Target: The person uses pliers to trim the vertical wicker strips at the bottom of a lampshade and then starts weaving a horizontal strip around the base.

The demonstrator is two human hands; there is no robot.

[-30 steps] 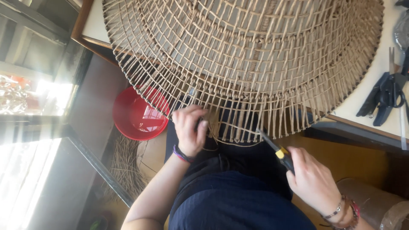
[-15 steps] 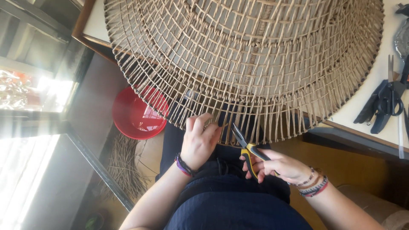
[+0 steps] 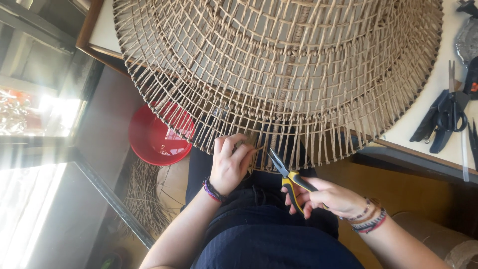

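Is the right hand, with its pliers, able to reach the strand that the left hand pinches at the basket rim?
Probably yes: the pliers in the right hand point at the left hand, nothing between.

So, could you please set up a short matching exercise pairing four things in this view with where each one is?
Things:
1. pliers
2. red bowl
3. scissors
4. woven basket

Places:
A. on the floor, under the basket's edge
B. lying on the white table, far right
C. in the right hand
D. overhanging the table, its rim touched by the left hand

Pairs: 1-C, 2-A, 3-B, 4-D
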